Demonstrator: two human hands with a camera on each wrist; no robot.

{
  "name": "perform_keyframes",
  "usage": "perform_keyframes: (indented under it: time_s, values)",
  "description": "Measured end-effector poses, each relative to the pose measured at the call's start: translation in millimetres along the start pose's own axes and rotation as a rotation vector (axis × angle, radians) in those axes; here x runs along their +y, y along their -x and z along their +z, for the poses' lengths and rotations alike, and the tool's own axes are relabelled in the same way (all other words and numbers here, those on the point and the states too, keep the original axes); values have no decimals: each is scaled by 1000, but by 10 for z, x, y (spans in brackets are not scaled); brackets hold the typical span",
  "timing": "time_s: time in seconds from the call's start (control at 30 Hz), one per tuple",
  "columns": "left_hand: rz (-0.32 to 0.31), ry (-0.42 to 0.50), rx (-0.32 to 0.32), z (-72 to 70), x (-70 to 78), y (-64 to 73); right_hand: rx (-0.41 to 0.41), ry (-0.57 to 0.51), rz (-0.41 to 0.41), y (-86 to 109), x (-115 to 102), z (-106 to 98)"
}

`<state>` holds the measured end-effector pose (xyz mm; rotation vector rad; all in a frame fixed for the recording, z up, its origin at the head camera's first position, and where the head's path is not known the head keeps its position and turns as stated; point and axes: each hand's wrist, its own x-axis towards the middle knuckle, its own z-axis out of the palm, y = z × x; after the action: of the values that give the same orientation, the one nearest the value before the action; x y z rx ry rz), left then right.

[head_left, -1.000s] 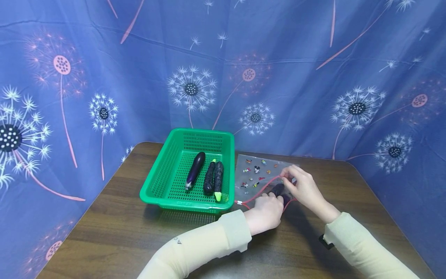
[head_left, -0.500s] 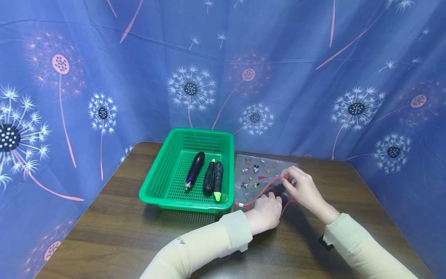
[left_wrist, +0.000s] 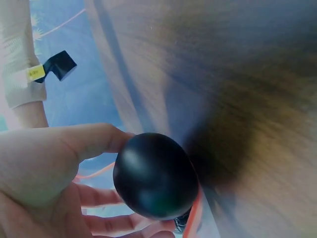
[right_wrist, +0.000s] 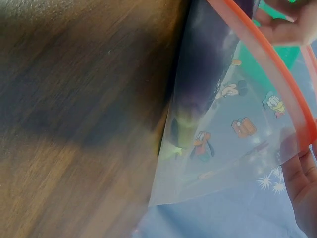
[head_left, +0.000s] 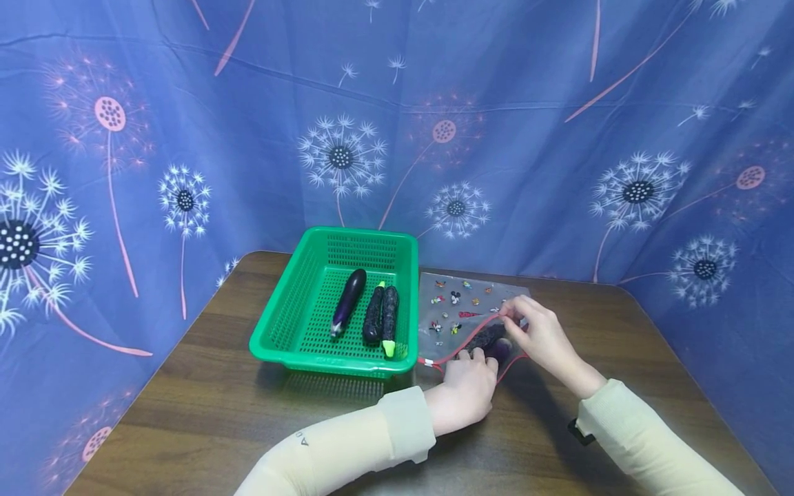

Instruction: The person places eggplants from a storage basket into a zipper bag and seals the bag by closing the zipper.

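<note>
A clear zip bag [head_left: 443, 313] with a red zip edge and cartoon prints lies right of the green basket. Thumb and fingers of my left hand [head_left: 471, 389] are round the blunt end of a glossy eggplant [left_wrist: 156, 176] at the bag's mouth. Through the plastic, the right wrist view shows the eggplant's stem end [right_wrist: 185, 131] inside. Beside it in the bag lies a dark, bumpy, long vegetable [head_left: 486, 336], partly covered by the left hand in the head view. My right hand [head_left: 538, 332] pinches the red edge and holds the mouth raised.
The green basket [head_left: 271, 344] holds another eggplant [head_left: 349, 300] and two dark wrinkled vegetables, one with a bright green end [head_left: 389, 324]. A wooden table [head_left: 205, 406] lies beneath, with a blue dandelion-print cloth [head_left: 260, 151] hanging behind.
My left hand has drawn slightly back toward me, and more of the eggplant and the bumpy vegetable shows in the bag's mouth. My right hand stays at the red edge.
</note>
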<state>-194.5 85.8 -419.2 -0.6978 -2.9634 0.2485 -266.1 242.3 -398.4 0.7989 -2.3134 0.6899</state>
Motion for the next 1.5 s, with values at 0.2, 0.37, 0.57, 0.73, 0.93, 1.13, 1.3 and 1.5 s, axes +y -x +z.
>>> perform_keyframes:
  time_s: [0.2,0.37,0.57,0.73,0.93,1.13,1.3,1.5]
  values:
    - [30,21,56,26,-89,147,-4,9,17,19,3,-8]
    - [42,74,65,54,-143,222,4,9,13,21,0,-4]
    - [62,79,148,111,-183,268,0,11,19,39,3,-3]
    - [72,83,184,135,-184,274,2,2,21,37,6,5]
    - [69,85,199,136,-196,266,7,1,19,21,10,23]
    - [79,101,192,110,-199,256,2,-2,16,21,7,32]
    - [84,97,210,88,-186,219,5,-4,14,14,7,41]
    - [66,74,215,60,-137,148,2,-9,11,9,11,47]
